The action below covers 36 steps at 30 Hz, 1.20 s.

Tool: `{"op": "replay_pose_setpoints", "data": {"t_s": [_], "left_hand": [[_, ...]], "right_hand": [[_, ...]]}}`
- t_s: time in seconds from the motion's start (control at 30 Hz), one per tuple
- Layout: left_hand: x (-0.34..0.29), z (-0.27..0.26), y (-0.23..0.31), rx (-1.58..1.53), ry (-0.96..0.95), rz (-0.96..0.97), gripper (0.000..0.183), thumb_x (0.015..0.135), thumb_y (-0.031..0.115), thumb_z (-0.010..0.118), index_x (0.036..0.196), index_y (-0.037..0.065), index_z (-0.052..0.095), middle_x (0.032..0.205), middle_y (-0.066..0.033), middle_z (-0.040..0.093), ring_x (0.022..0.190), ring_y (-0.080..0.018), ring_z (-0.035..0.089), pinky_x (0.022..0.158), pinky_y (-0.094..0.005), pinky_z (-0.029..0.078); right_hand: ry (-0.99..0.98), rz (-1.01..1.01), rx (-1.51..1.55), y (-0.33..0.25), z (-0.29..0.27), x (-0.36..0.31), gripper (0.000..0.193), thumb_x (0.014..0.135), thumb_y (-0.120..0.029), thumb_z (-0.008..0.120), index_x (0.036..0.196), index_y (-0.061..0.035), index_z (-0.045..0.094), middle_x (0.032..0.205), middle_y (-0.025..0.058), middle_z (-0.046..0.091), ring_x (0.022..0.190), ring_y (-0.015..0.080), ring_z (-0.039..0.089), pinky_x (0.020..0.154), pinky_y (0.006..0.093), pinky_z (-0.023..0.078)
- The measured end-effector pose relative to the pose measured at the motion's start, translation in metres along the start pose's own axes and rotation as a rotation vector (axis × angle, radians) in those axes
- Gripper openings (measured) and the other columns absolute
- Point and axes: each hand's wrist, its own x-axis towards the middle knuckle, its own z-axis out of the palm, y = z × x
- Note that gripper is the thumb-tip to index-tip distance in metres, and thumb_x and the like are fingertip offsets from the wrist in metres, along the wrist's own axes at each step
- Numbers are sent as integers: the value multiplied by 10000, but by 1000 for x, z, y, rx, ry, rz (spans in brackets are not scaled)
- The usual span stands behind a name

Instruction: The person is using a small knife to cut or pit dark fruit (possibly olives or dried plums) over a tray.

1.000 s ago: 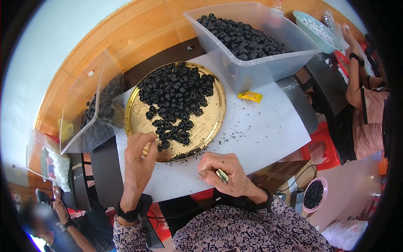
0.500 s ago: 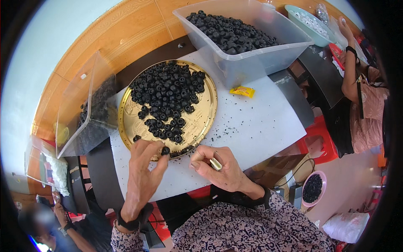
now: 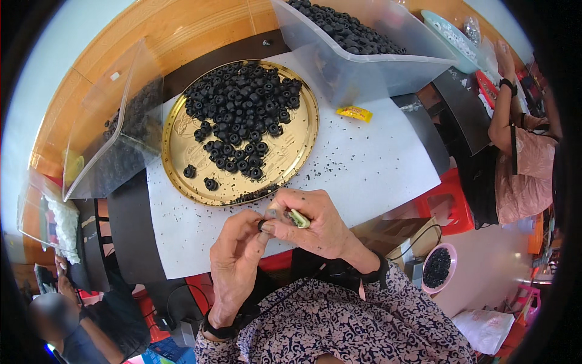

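Just off the near edge of a round gold tray, my two hands meet. My left hand pinches a small round black rubber-like part between thumb and fingertips. Closed around a small shiny metal tool, my right hand touches the part with its thumb and fingers. The tool's working end is hidden, so its exact kind cannot be made out. On the tray lies a heap of similar black parts, each with a hole; a couple sit apart at the near left.
A clear bin of black parts stands at the back right, a tilted clear box at left. Black crumbs and a yellow packet lie on the white sheet. Other people sit at both sides. A pink basin stands at right.
My left hand has carried the black part from the tray's near edge toward me and rightward, up to my right hand. The whole view has shifted slightly.
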Motion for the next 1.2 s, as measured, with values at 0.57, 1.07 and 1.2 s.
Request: {"op": "replay_pose_setpoints", "data": {"t_s": [0.57,1.07,1.2], "left_hand": [[5,0,-13,-405,-6,-21,209,849,-54,567,1052,-6,581,938,-21,600,843,-78,542,764,-215,433],[-6,-15,-15,-587,65,32,206,868,14,548,1067,-38,563,956,-37,580,878,-92,524,816,-230,414],[-9,-17,-11,-584,59,36,200,873,13,541,1066,-36,563,959,-42,581,884,-96,529,824,-236,418]], "right_hand": [[9,37,7,8,4,-5,186,866,-152,639,786,2,571,658,14,512,571,67,416,500,244,333],[-16,-101,-506,-3,24,-2,130,791,-64,616,882,-32,529,813,93,557,687,289,596,550,357,476],[-14,-120,-594,-1,28,-3,144,750,-30,630,861,-29,538,805,70,547,687,259,591,537,332,486]]}}
